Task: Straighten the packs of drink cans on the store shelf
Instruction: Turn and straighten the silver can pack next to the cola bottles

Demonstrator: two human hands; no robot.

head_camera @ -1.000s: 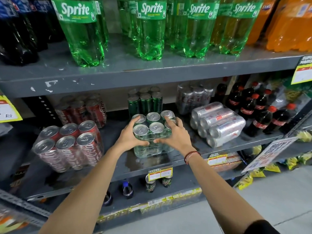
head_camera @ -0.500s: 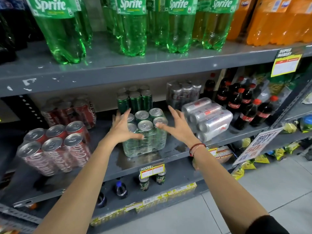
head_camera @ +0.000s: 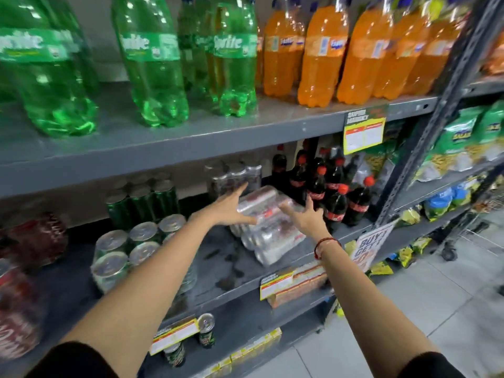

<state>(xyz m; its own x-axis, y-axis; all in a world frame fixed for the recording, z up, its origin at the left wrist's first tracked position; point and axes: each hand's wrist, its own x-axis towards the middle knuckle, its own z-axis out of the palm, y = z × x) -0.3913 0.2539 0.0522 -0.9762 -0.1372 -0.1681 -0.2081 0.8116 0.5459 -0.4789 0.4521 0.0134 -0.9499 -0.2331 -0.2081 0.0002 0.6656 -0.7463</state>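
My left hand [head_camera: 227, 211] and right hand [head_camera: 306, 218], fingers spread apart, flank the tipped silver can pack [head_camera: 268, 227] lying on the grey shelf [head_camera: 226, 268], left fingertips touching its wrap.

The gray middle shelf [head_camera: 218, 271] holds a silver can pack [head_camera: 268, 236] lying on its side, a green can pack [head_camera: 122, 252] standing up, red can packs [head_camera: 19, 304] at the left, and dark cola bottles [head_camera: 327, 192] at the right.
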